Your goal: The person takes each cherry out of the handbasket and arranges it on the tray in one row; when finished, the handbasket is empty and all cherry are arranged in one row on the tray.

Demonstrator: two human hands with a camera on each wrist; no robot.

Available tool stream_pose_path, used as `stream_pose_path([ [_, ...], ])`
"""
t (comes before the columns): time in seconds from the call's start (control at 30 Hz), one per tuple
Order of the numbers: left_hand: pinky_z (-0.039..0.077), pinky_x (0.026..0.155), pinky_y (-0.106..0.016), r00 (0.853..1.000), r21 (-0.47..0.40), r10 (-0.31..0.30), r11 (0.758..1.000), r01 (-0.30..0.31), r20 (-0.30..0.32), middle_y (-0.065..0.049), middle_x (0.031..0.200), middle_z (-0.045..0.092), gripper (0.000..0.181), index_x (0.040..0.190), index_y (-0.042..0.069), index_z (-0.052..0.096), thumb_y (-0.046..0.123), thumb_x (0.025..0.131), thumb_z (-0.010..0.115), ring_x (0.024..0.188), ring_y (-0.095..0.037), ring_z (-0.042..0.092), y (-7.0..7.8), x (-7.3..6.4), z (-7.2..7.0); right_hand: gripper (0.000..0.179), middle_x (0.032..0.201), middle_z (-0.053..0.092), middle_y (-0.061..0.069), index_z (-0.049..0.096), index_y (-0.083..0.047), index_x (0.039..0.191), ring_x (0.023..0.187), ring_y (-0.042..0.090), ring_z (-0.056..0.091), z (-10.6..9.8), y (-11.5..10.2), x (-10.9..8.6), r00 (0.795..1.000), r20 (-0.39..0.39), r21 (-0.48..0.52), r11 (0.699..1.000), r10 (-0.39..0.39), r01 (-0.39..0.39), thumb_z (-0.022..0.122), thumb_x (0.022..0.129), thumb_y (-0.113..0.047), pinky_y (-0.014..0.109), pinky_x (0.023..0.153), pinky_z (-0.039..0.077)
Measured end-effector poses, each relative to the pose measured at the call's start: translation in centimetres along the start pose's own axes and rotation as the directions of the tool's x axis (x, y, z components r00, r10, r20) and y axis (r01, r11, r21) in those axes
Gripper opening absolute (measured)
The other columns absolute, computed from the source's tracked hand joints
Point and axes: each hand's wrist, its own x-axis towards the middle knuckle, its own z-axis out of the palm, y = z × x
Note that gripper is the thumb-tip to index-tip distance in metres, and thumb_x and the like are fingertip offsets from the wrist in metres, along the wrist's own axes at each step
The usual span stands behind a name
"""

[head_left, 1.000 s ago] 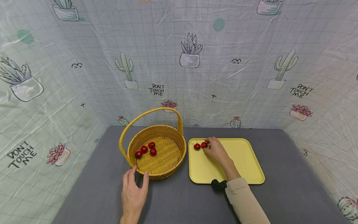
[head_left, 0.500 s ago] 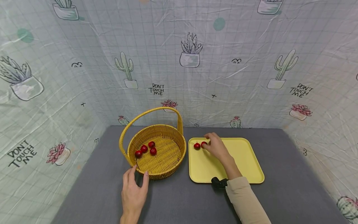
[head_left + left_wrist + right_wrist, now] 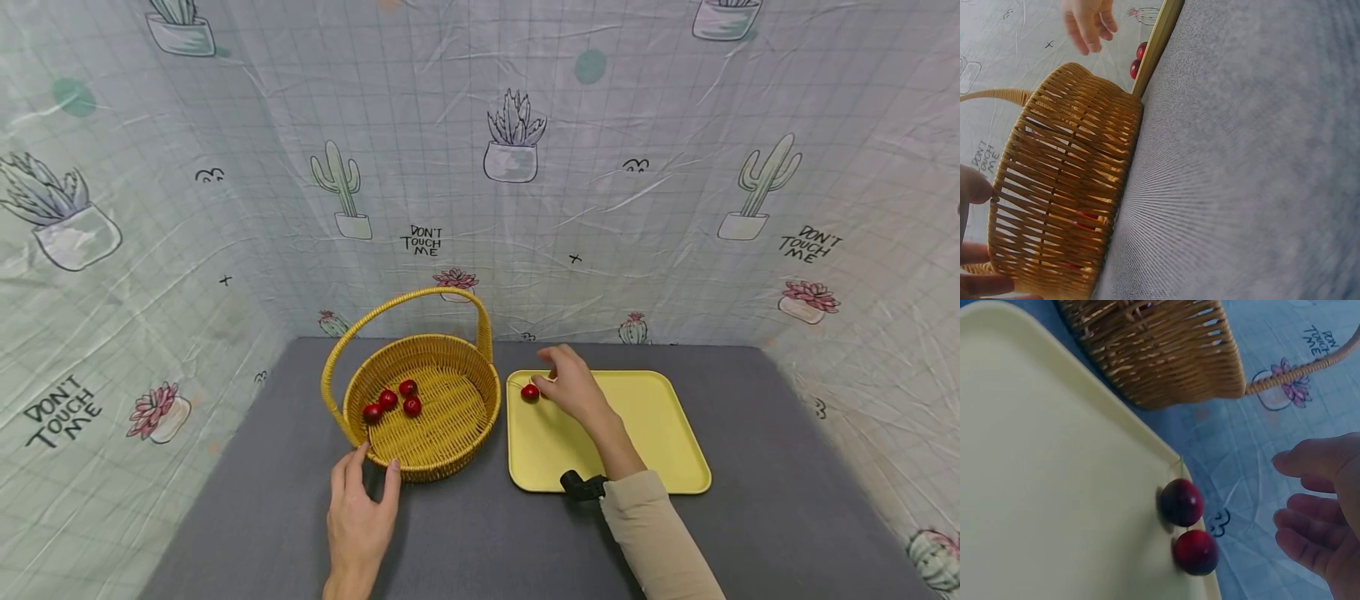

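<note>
In the head view, my left hand [image 3: 362,517] is at the near side of a yellow wicker basket [image 3: 480,417], thumb and fingers spread with the tips right at the rim. Several dark red cherries [image 3: 387,399] lie inside, on the left. My right hand [image 3: 576,390] is over the far left part of a yellow tray [image 3: 637,450], fingers loosely bent and apart, holding nothing. Two cherries sit side by side near the tray's edge; the head view shows one cherry [image 3: 530,392], while the hand hides the other cherry [image 3: 1195,552], seen in the right wrist view.
The basket's tall arched handle [image 3: 390,302] rises over its far side. Grey cloth [image 3: 465,542] covers the table, and a narrow strip of it separates basket and tray. Behind hangs a printed plant-pattern curtain [image 3: 420,100].
My right hand has come up off the right-hand cherry, its fingers spreading, and shifted slightly left and away. Both cherries stay on the tray. My left hand keeps its place at the basket.
</note>
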Motion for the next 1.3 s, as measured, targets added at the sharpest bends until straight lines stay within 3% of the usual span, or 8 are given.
stream_pose_path([
  [0.5, 0.052, 0.085, -0.062, 1.000, 0.007, 0.000, 1.000, 0.000, -0.013, -0.018, 0.130, 0.054, 0.055, 0.139, 0.003, 0.055, 0.037, 0.096, 0.065, 0.111, -0.043, 0.063, -0.1, -0.1, 0.1, 0.043, 0.126, 0.060, 0.012, 0.061, -0.006, 0.132, 0.094, 0.023, 0.061, 0.3, -4.2, 0.5, 0.998, 0.022, 0.021, 0.998, -0.064, 0.063, 0.070, 0.094, -0.022, 0.039, 0.081, 0.054],
  [0.77, 0.051, 0.085, -0.063, 1.000, 0.007, -0.007, 1.000, 0.007, -0.006, -0.018, 0.130, 0.054, 0.055, 0.139, 0.003, 0.055, 0.037, 0.097, 0.064, 0.110, -0.043, 0.063, 0.1, -0.2, 0.1, 0.040, 0.120, 0.060, 0.012, 0.062, -0.004, 0.129, 0.092, 0.029, 0.062, 1.0, -6.1, 0.7, 0.990, 0.014, 0.047, 0.990, -0.137, 0.136, 0.070, 0.093, -0.019, 0.036, 0.076, 0.052],
  [1.03, 0.051, 0.085, -0.063, 1.000, 0.009, -0.007, 1.000, 0.007, -0.012, -0.018, 0.130, 0.054, 0.055, 0.139, 0.003, 0.055, 0.037, 0.097, 0.065, 0.111, -0.043, 0.063, 0.1, -0.1, 0.0, 0.041, 0.111, 0.061, 0.013, 0.062, -0.002, 0.129, 0.085, 0.023, 0.056, 2.2, -7.7, 0.9, 0.979, 0.019, 0.063, 0.977, -0.203, 0.202, 0.072, 0.092, -0.018, 0.032, 0.071, 0.047],
  [1.3, 0.051, 0.085, -0.063, 1.000, 0.010, 0.001, 1.000, -0.001, -0.017, -0.017, 0.130, 0.054, 0.054, 0.138, 0.003, 0.055, 0.036, 0.096, 0.065, 0.110, -0.043, 0.063, 0.1, -0.1, 0.0, 0.041, 0.120, 0.061, 0.016, 0.062, -0.004, 0.129, 0.092, 0.028, 0.060, 3.8, -8.3, 1.5, 0.975, 0.072, 0.093, 0.975, -0.211, 0.204, 0.072, 0.092, -0.019, 0.031, 0.074, 0.049],
])
